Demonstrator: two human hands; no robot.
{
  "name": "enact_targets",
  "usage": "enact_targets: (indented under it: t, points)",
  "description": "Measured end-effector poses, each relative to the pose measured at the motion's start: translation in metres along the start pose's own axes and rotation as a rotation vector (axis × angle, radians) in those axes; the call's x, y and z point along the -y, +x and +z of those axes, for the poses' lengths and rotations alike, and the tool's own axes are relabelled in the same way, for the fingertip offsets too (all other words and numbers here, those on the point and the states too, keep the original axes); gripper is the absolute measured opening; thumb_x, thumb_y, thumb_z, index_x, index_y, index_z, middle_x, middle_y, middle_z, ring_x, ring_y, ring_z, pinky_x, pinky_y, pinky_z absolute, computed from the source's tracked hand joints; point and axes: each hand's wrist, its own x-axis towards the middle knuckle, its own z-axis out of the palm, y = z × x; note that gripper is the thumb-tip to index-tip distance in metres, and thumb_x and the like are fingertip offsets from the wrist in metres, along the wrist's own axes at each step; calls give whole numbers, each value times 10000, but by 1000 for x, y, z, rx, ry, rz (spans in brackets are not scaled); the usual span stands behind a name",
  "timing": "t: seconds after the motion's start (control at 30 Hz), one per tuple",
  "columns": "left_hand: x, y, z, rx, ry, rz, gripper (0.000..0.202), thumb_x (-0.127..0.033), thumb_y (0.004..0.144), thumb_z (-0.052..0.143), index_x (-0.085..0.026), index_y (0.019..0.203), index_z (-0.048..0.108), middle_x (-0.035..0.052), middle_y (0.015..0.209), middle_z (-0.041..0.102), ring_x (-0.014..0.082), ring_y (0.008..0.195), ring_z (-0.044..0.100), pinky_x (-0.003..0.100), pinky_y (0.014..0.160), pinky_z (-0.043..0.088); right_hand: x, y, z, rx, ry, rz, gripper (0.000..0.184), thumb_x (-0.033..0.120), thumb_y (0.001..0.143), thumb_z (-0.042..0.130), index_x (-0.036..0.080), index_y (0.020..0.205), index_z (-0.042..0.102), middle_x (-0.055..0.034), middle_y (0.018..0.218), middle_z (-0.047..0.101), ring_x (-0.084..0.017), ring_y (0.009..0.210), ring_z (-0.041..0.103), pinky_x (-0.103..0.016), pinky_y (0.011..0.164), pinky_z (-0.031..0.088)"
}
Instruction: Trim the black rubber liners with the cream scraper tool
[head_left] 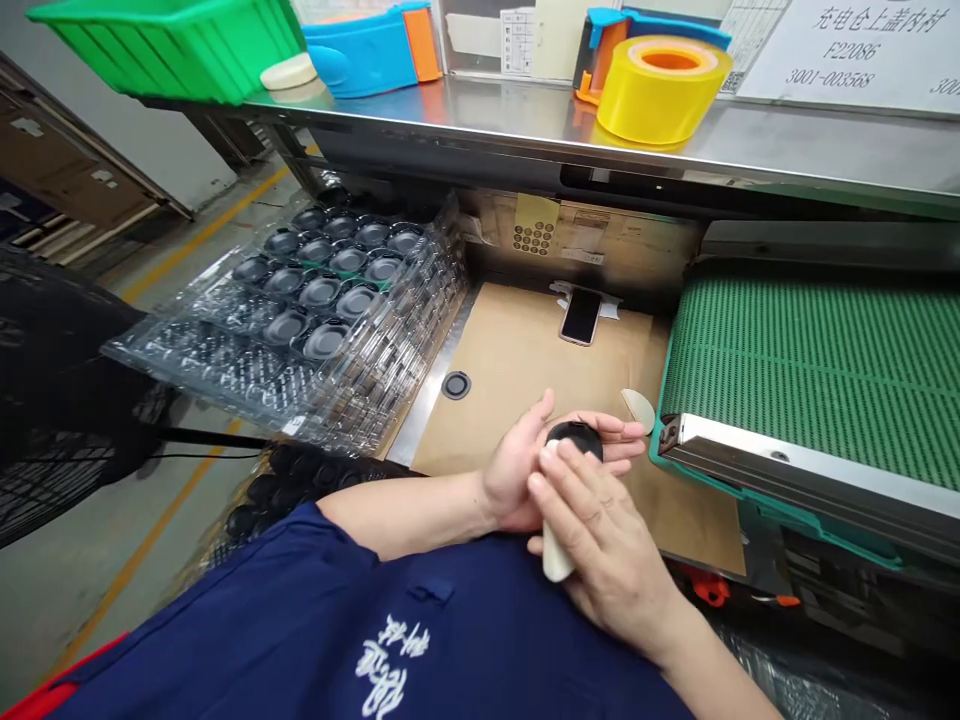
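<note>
My left hand [517, 470] lies palm up with its fingers stretched out, and a glossy black round part [576, 436] rests in it. Over that part is my right hand [600, 525], its fingers closed on a cream-coloured pad [556, 555] that shows mostly edge-on. The fingertips of the right hand meet the black part's near edge and hide some of it. On the brown board to the left lies a small black ring-shaped part [456, 385]. Just beyond my left fingertips is a thin cream half-round piece [638, 411].
Stacked clear plastic trays [300, 310] with black round parts stand at left. A green conveyor belt [817, 360] runs at right. A phone [580, 316] lies at the board's back. The metal shelf [480, 125] above holds a green bin [180, 50] and yellow tape [664, 90].
</note>
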Motion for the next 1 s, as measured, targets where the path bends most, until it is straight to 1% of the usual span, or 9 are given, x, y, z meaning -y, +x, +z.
enact_targets:
  t: [0.07,0.2,0.37,0.5,0.63,0.7,0.83,0.9,1.0]
  points:
    - [0,0,-2,-1,6,8,761,-711,968,300,-94,1095,728,211,1488,554,368,1457,443,490,1247,252,0,3,8,52,-20,-61,582,200,961,629,53,1496,454,-202,1506,540,-327,1507,377,-541,1202,415]
    - [4,1,-7,48,40,-28,807,-787,913,343,-109,1131,722,198,1527,520,376,1490,393,497,1253,238,-1,7,13,8,-60,-45,614,220,957,627,28,1507,433,-221,1527,503,-344,1516,350,-565,1220,375]
    - [-2,0,-11,31,45,67,477,-495,1017,422,-139,1147,712,160,1549,509,319,1515,367,467,1263,234,-13,-7,7,56,-70,-48,629,131,941,560,84,1547,398,-172,1529,515,-320,1495,391,-528,1205,417]
    - [-8,-4,-11,40,-22,47,441,-410,1031,410,-113,1171,704,177,1541,512,312,1503,390,458,1269,239,-23,-14,5,6,-77,58,698,28,902,470,133,1581,349,-169,1546,496,-321,1500,379,-579,1203,395]
    - [-13,-6,-9,1,17,121,434,-416,1035,414,-113,1120,713,185,1489,565,313,1470,443,464,1260,258,-14,-10,5,63,165,-18,597,94,954,471,112,1546,400,-175,1501,554,-312,1503,384,-566,1180,428]
    - [-17,-7,-7,25,38,137,468,-453,1034,396,-120,1094,720,176,1485,571,317,1455,463,466,1253,272,-8,-7,3,101,333,-41,544,134,981,477,108,1522,431,-181,1482,573,-308,1491,410,-552,1162,453]
    - [-24,-11,-6,140,77,124,663,-616,1005,318,-112,1135,730,174,1491,567,353,1436,479,491,1225,314,-3,-11,-13,-24,507,97,534,139,966,550,143,1495,473,-188,1414,625,-294,1339,586,-484,1030,566]
    - [-25,-13,-7,174,89,111,745,-658,996,265,-102,1190,722,175,1482,574,363,1429,482,493,1212,333,-2,-16,-20,-115,502,208,514,160,959,578,166,1468,508,-168,1321,687,-278,1200,675,-453,940,606]
    - [-25,-15,-8,206,102,100,819,-690,988,203,-96,1234,711,173,1473,582,369,1428,480,485,1202,350,1,-21,-26,-180,463,327,465,177,951,602,182,1413,561,-146,1234,731,-272,1104,715,-434,876,623]
